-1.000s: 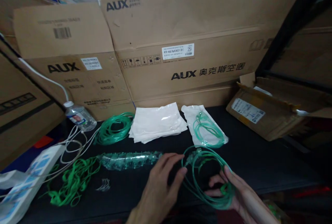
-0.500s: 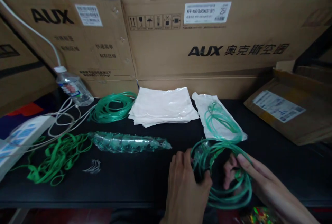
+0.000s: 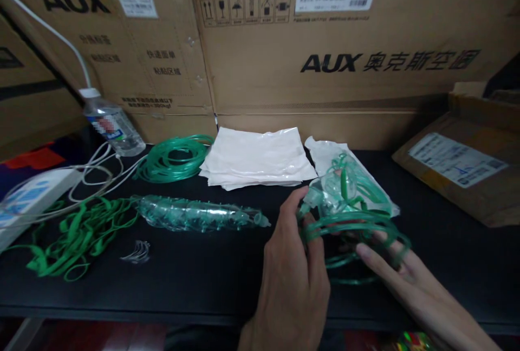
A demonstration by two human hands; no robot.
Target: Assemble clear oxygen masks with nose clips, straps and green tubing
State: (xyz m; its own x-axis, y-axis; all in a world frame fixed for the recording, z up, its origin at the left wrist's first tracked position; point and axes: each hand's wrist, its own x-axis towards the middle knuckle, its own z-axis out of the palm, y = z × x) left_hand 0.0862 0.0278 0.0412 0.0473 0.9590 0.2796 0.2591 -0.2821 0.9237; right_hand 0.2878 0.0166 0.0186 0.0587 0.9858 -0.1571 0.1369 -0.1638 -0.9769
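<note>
Large AUX-printed cardboard boxes (image 3: 252,83) wall off the back of a black tabletop (image 3: 203,275), where a white power strip (image 3: 36,199) runs out of frame at left. A clear mask (image 3: 335,194) and a coil of green tubing (image 3: 353,223), slightly blurred, partly cover a white pouch (image 3: 325,153) from view. Both hands grip the bundle above the table's right side, the left hand (image 3: 294,275) back-up at its left edge, the right hand (image 3: 390,267) reaching in from lower right, some fingers hidden.

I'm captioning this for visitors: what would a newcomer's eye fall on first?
Probably the coiled green tubing between the left hand and right hand, right of centre. Next, the bold black AUX lettering on the cardboard behind, then the stack of white pouches near the middle.
</note>
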